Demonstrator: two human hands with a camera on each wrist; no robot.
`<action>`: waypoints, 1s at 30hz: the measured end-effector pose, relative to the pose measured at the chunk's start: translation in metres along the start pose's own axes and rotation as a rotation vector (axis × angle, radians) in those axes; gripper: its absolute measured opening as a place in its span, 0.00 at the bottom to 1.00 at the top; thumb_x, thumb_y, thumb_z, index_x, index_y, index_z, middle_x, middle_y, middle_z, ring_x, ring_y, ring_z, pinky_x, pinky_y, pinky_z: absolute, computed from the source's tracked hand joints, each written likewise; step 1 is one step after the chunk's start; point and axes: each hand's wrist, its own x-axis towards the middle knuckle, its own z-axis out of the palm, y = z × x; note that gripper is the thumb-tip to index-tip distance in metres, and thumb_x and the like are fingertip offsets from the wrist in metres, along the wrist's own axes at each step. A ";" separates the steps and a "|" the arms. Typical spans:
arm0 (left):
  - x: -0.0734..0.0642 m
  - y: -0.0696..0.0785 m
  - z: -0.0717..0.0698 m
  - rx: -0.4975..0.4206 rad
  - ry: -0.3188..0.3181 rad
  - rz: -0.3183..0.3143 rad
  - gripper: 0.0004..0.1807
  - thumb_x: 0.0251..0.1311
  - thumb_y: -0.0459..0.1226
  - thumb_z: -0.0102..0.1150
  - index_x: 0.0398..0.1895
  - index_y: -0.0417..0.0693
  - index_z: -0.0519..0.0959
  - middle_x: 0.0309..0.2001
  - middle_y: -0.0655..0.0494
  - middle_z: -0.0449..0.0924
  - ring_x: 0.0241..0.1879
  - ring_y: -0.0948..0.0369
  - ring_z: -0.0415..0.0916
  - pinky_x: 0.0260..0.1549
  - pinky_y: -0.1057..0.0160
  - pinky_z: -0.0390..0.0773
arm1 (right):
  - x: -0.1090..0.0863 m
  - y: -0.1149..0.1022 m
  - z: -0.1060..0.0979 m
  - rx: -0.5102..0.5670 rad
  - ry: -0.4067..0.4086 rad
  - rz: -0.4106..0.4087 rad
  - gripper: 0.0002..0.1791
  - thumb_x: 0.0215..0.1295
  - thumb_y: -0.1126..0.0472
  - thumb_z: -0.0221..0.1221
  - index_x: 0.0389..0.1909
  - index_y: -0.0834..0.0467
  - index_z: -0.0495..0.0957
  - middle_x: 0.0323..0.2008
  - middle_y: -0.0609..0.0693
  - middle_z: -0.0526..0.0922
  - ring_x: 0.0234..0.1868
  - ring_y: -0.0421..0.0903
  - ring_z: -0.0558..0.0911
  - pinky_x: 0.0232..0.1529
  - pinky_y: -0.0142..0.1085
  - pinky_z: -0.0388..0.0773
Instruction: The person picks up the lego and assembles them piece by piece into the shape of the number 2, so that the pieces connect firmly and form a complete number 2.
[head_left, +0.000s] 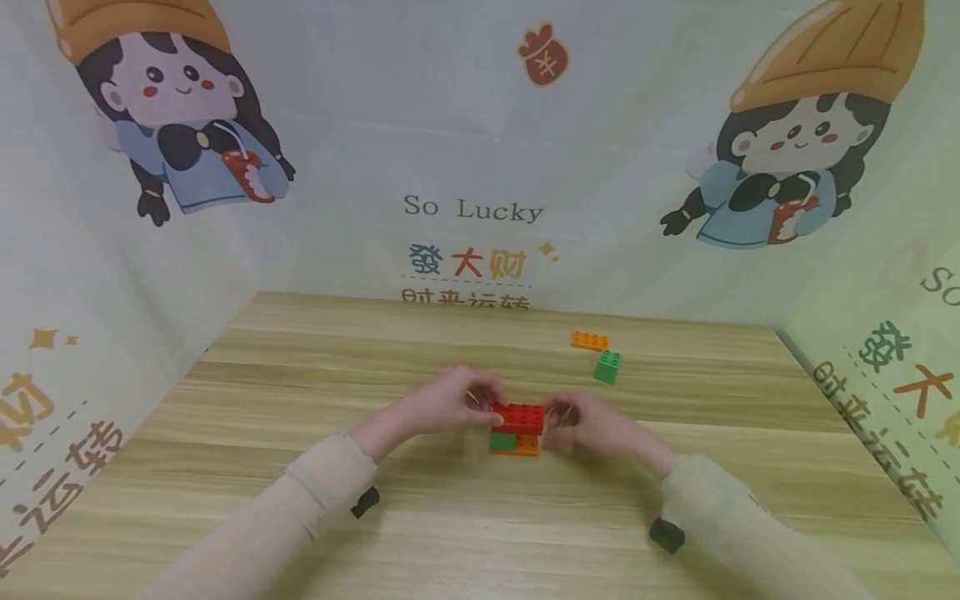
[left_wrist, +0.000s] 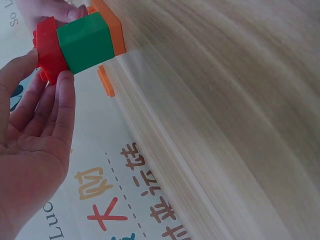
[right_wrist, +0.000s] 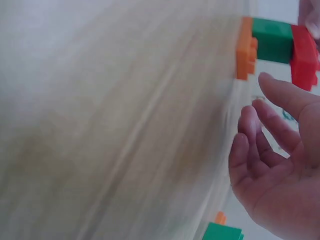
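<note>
A red toy building brick (head_left: 521,419) lies across the top of a green brick (left_wrist: 86,43), which stands at the left end of an orange brick (right_wrist: 245,49) on the table. The red brick overhangs the right part of the orange one, whose studs face up beneath it. My left hand (head_left: 456,402) pinches the red brick's left end between thumb and fingers. Just right of the stack, my right hand (head_left: 592,422) holds nothing; its fingers are loosely bent, with the thumb tip close to the bricks in the right wrist view.
Behind the stack, toward the back right, a second green brick (head_left: 608,367) stands beside a flat orange brick (head_left: 590,340). The wood-grain table (head_left: 300,375) is bordered by printed cloth (head_left: 337,167) at the back and sides.
</note>
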 end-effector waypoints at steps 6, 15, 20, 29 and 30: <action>0.000 -0.001 0.000 -0.002 -0.002 -0.004 0.10 0.58 0.34 0.68 0.43 0.44 0.82 0.40 0.53 0.86 0.36 0.67 0.78 0.42 0.71 0.82 | 0.003 0.004 -0.013 -0.014 0.193 -0.031 0.16 0.66 0.63 0.62 0.52 0.65 0.78 0.39 0.56 0.83 0.37 0.43 0.78 0.39 0.29 0.76; 0.000 -0.002 0.000 -0.013 -0.002 0.002 0.10 0.58 0.34 0.68 0.43 0.45 0.82 0.40 0.53 0.85 0.36 0.66 0.78 0.42 0.71 0.82 | 0.006 0.018 -0.034 -0.043 0.394 -0.042 0.19 0.64 0.66 0.63 0.56 0.67 0.76 0.42 0.61 0.81 0.38 0.48 0.78 0.40 0.34 0.76; 0.000 -0.002 0.000 -0.022 0.000 0.003 0.10 0.58 0.34 0.68 0.43 0.45 0.82 0.40 0.53 0.85 0.36 0.66 0.78 0.42 0.71 0.82 | 0.007 0.027 -0.044 -0.078 0.477 -0.027 0.23 0.64 0.65 0.64 0.60 0.65 0.74 0.53 0.65 0.80 0.44 0.53 0.78 0.42 0.35 0.75; 0.000 -0.003 0.001 -0.022 0.000 -0.001 0.11 0.58 0.35 0.68 0.44 0.45 0.82 0.41 0.53 0.85 0.37 0.66 0.79 0.43 0.70 0.83 | 0.004 0.040 -0.054 -0.072 0.519 0.005 0.31 0.66 0.62 0.62 0.69 0.62 0.67 0.70 0.63 0.68 0.71 0.64 0.65 0.68 0.64 0.64; 0.000 -0.003 0.001 -0.023 -0.001 -0.002 0.11 0.58 0.35 0.68 0.44 0.45 0.82 0.41 0.53 0.85 0.37 0.66 0.79 0.43 0.70 0.82 | 0.004 0.042 -0.055 -0.076 0.514 0.006 0.31 0.66 0.62 0.62 0.69 0.62 0.66 0.71 0.64 0.66 0.72 0.65 0.63 0.70 0.65 0.61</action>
